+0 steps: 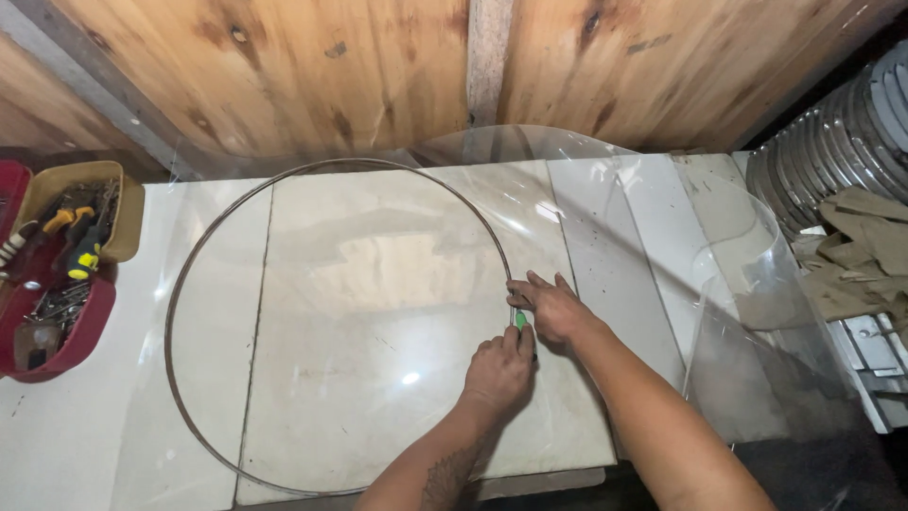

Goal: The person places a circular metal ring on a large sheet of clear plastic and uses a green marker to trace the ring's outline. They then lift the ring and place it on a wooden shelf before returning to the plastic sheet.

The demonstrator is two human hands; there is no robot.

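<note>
Left hand point(498, 371) clamped on green-handled tool point(519, 321) — tip hidden. Right hand point(551, 308) flat, fingers apart, pressing metal hoop point(180, 284) on clear sheet point(378, 274) — counter point(57, 435) beneath.

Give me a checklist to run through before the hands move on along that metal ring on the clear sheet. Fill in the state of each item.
1. Metal ring lies flat on the clear plastic sheet: ok, as far as the view shows.
2. Right hand presses down at the ring's right side: ok.
3. Left hand grips the green-handled tool beside the ring: ok.
4. Tool tip on the sheet: cannot tell, hidden by the hands.
5. Sheet flat all round: not ok, its right edge curls up.
6. Tool trays apart from the ring: ok.
</note>
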